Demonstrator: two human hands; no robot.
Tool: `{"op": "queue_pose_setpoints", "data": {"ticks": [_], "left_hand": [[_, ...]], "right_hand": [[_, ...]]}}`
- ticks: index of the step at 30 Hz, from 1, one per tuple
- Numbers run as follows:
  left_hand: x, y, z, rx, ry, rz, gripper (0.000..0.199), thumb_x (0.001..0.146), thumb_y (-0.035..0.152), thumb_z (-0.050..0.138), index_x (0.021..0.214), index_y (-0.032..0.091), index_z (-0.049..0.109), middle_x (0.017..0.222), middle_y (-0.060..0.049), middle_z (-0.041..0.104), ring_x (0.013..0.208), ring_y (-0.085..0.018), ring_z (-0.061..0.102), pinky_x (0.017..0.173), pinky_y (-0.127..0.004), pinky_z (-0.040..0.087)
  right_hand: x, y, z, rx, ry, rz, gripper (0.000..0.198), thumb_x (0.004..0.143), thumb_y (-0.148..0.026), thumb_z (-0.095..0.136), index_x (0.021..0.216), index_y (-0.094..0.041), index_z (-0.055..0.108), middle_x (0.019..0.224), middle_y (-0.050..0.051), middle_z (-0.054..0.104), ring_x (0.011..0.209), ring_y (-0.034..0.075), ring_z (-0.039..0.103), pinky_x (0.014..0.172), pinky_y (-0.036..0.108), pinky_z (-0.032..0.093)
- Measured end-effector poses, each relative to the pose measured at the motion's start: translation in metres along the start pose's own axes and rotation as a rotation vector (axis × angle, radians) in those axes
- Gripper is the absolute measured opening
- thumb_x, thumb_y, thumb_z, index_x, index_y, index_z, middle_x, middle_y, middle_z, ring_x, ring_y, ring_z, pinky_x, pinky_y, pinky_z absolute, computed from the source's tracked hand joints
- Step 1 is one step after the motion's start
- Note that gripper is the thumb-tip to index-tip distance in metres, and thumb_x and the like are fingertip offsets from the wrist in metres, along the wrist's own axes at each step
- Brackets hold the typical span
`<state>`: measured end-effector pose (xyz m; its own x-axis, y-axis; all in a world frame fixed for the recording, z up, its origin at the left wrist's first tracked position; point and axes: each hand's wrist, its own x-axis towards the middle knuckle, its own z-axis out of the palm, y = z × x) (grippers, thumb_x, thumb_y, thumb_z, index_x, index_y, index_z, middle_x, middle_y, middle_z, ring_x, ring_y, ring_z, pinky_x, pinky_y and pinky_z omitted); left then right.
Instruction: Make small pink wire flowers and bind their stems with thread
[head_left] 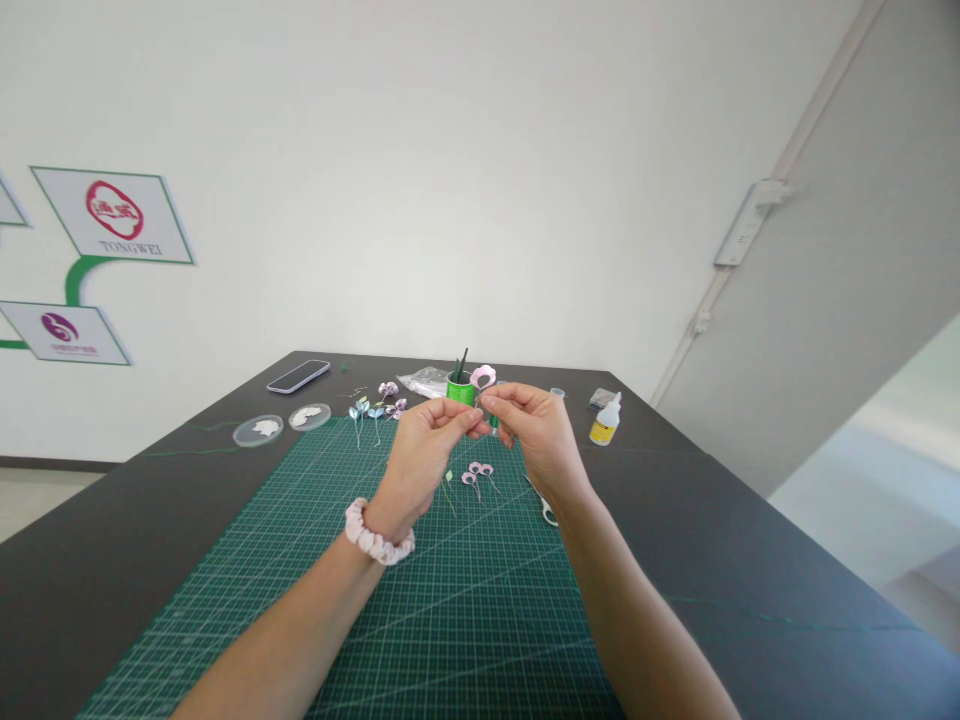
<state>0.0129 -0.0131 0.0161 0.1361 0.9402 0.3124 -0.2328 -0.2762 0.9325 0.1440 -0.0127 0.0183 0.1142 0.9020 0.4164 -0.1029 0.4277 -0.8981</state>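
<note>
My left hand [433, 440] and my right hand [534, 430] meet over the far part of the green cutting mat [450, 610], fingers pinched close together. Just above the fingertips stands a pink flower [483, 377], larger than the ones on the mat; its stem runs down into the pinch and is mostly hidden. Below the hands lie several small pink flowers [475, 470] on thin wire stems, beside a stem with a pale green leaf [449, 477]. White-handled scissors [549, 513] rest partly behind my right wrist.
Behind the hands stands a green can [459, 388] with dark tools, next to a plastic bag [424, 381]. Blue flowers [363, 410] and purple flowers [388, 389] lie left. Farther left are two shallow dishes [258, 431] with white pieces and a phone [299, 377]. A glue bottle [606, 420] stands right.
</note>
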Motion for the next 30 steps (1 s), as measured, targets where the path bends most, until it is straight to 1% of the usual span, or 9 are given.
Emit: {"op": "queue_pose_setpoints", "data": {"ticks": [7, 17, 30], "left_hand": [[0.0001, -0.0006, -0.0002, 0.006, -0.007, 0.004, 0.012, 0.073, 0.022, 0.068, 0.063, 0.017, 0.067, 0.061, -0.002, 0.068, 0.064, -0.015, 0.063, 0.074, -0.034, 0.053], [0.0, -0.0019, -0.0002, 0.013, -0.024, 0.003, 0.012, 0.075, 0.022, 0.067, 0.064, 0.018, 0.066, 0.062, -0.003, 0.069, 0.065, -0.015, 0.063, 0.075, -0.034, 0.052], [-0.0015, -0.0012, 0.0, -0.049, -0.069, 0.009, 0.014, 0.076, 0.023, 0.066, 0.064, 0.017, 0.068, 0.063, -0.003, 0.07, 0.067, -0.014, 0.062, 0.078, -0.032, 0.05]], "right_hand": [[0.0002, -0.0008, -0.0005, -0.043, -0.01, -0.008, 0.017, 0.068, -0.034, 0.074, 0.067, -0.017, 0.073, 0.051, -0.002, 0.058, 0.041, 0.008, 0.038, 0.039, 0.023, 0.028], [0.001, -0.0014, -0.0016, -0.076, 0.004, -0.026, 0.016, 0.069, -0.033, 0.072, 0.068, -0.017, 0.073, 0.052, -0.002, 0.057, 0.041, 0.007, 0.037, 0.04, 0.023, 0.027], [0.0013, -0.0026, -0.0029, -0.041, 0.01, -0.01, 0.015, 0.067, -0.032, 0.073, 0.068, -0.017, 0.073, 0.05, -0.003, 0.057, 0.04, 0.007, 0.037, 0.039, 0.023, 0.027]]}}
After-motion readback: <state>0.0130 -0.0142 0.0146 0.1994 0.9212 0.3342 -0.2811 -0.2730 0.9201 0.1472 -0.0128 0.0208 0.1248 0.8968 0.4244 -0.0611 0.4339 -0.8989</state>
